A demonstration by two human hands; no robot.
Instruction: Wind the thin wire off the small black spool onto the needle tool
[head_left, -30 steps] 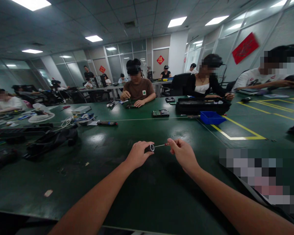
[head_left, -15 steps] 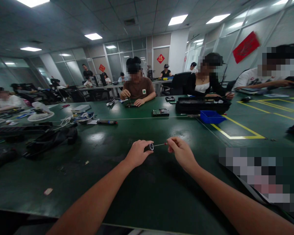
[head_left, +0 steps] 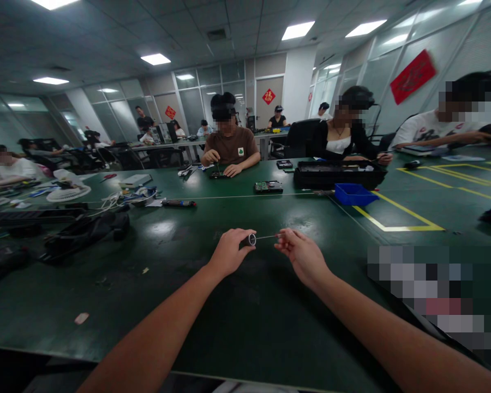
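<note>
Between thumb and fingers, my left hand (head_left: 230, 252) grips a small dark round part (head_left: 251, 239) with a pale ring on its face, which is turned to the right. My right hand (head_left: 300, 252) pinches the red end of a thin metal screwdriver (head_left: 265, 237). The shaft points left and its tip meets the face of the round part. Both hands are held above the green table (head_left: 245, 327). How far the tip goes into the part is too small to tell.
Ahead lie a circuit-board device (head_left: 268, 187), a blue tray (head_left: 354, 194) and a long black case (head_left: 339, 174). To the left are a dark pen-like tool (head_left: 179, 203), cables and a black bag (head_left: 90, 234). A person in brown (head_left: 231, 147) works opposite.
Both hands have risen very slightly with the round part and the screwdriver. The fingers of my right hand have shifted on the screwdriver's end and are spread a little more.
</note>
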